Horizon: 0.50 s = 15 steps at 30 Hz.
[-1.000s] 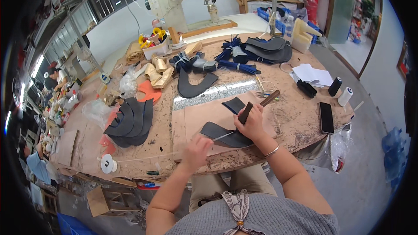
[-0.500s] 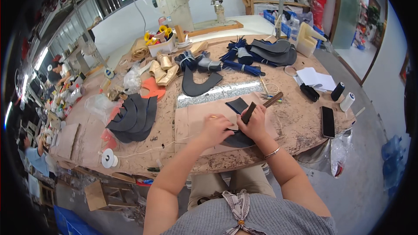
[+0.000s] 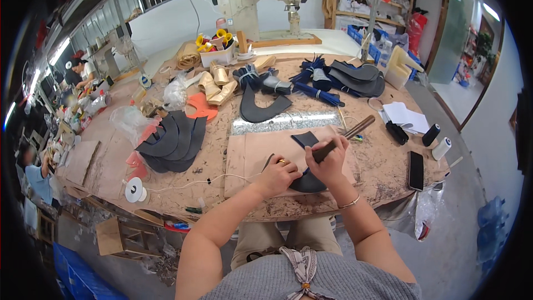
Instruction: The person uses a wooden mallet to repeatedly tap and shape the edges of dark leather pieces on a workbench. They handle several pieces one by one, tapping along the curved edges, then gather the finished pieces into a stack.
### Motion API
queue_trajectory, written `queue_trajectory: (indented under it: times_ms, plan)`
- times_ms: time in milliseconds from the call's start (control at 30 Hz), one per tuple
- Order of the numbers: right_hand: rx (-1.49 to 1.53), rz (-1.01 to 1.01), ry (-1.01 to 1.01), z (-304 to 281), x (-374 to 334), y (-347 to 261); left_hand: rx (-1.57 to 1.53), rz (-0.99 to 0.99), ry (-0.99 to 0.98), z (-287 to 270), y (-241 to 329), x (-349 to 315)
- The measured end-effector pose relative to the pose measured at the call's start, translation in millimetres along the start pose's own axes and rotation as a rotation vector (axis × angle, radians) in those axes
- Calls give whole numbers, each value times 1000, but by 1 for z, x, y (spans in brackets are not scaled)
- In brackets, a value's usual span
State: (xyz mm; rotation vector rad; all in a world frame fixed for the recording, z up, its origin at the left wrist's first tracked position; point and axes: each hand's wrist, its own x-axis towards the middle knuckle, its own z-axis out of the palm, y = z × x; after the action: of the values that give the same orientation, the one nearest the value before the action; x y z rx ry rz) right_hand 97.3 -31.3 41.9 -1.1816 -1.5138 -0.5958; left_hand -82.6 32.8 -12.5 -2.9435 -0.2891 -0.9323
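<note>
A dark grey U-shaped piece of shoe material (image 3: 308, 184) lies on a pale board (image 3: 242, 154) in front of me. Its far right end, edged in blue, points away from me. My left hand (image 3: 279, 176) has its fingers curled down over the piece's left arm, and a dark tip pokes out beyond the knuckles. Above the right arm, my right hand (image 3: 328, 162) is closed round a hammer (image 3: 360, 126) close to its dark head. The brown handle slants up to the right. My fingers hide part of the head and the middle of the piece.
Stacked dark curved pieces (image 3: 176, 140) lie left, near a white thread spool (image 3: 135, 190). Another U-shaped piece (image 3: 261, 110) and a metal plate (image 3: 284, 121) lie beyond the board. Right are a phone (image 3: 415, 170) and thread cones (image 3: 441, 148). A sewing machine (image 3: 261, 5) stands behind.
My left hand has slid nearer to me along the piece, exposing a dark tip beyond it. The hammer in my right hand has tilted, its head now slanting more. The view has shifted slightly.
</note>
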Motion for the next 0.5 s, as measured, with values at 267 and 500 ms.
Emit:
queue_trajectory:
  times_ms: [267,500]
  plan:
    - [-86,-45,-136,-9,-1,16,-10,-284,76,20,21,1]
    - [22,124,-262,0,-23,40,-124,-422,96,24,33,10]
